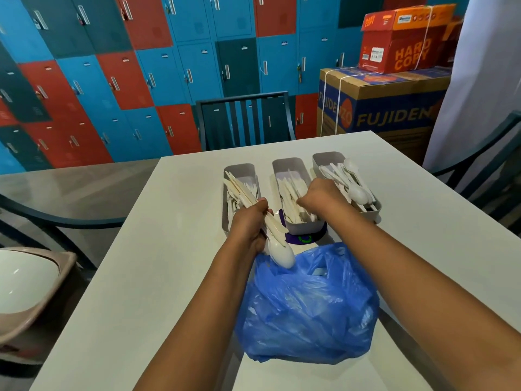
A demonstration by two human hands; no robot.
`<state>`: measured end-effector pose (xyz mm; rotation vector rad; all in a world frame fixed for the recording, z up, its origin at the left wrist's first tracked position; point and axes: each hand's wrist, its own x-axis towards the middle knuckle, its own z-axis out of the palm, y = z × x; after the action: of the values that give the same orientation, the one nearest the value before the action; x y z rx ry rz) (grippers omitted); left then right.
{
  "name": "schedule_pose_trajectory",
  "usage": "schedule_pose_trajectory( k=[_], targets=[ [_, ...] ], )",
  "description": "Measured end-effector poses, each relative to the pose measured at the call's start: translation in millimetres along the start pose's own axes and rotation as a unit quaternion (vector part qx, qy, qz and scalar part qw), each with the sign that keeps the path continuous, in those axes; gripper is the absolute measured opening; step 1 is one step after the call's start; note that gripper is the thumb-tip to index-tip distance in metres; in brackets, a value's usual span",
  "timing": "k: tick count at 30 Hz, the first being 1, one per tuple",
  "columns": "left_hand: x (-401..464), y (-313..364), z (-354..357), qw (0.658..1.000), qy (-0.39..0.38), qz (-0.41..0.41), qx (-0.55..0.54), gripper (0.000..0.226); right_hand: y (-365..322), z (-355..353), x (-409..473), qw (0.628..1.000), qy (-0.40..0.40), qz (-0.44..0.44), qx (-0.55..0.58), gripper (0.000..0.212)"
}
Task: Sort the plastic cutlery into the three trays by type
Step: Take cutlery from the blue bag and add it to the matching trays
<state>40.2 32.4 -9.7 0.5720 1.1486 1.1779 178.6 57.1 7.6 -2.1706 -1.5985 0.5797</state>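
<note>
— While gripping a mixed bunch of cutlery (269, 221), left hand (249, 224) curled tight round it at about 11 o'clock from the bag (307, 306). Spoon (280, 255) bowl poking out below, just above the bag's rim.

— And the right hand (321, 196)?

— Over the near end of the middle tray (293, 165), at 12 o'clock from the bag. Fingers bent down toward the pile inside. Whether pinching a piece or not, cannot tell; fingertips hidden behind the knuckles.

— Trays?

— Three in a row on the white bench (141, 263), far side of the bag. Left tray (239, 169) at 11 o'clock, with long flat pieces leaning over its left wall. Middle one full of white pieces, type hard to make out. Right tray (327, 159) at 1 o'clock, holding spoons.

— Anything else?

— Purple disc (306, 238) lying under the middle tray's near end. Chair (245, 119) beyond the bench at 12 o'clock. Lockers (112, 66) in blue and red behind. Boxes (394, 80) stacked at 2 o'clock. Sink (25, 280) at 9 o'clock.
</note>
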Motion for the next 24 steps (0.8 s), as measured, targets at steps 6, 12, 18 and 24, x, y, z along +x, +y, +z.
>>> schedule_pose_trajectory(
  k=[6, 12, 18, 24],
  targets=[
    [18.2, 5.7, -4.4, 1.000, -0.018, -0.007, 0.012, 0.008, -17.5, -5.6, -5.6, 0.995, -0.060, -0.078, 0.028, 0.039],
    [20.5, 20.6, 4.6, 1.000, 0.005, 0.014, -0.008, 0.025, -35.5, -12.4, -22.1, 0.955, -0.240, -0.125, 0.123, 0.021],
    [16.6, 24.0, 17.8, 1.000, 0.018, 0.021, -0.016, 0.039, -33.3, -12.2, -18.3, 0.962, -0.186, -0.158, 0.127, 0.014],
    [12.3, 17.5, 27.3, 0.999, 0.020, 0.031, 0.001, 0.035, -15.7, -19.9, -16.8, 0.952, -0.202, -0.144, 0.180, 0.014]
  ],
)
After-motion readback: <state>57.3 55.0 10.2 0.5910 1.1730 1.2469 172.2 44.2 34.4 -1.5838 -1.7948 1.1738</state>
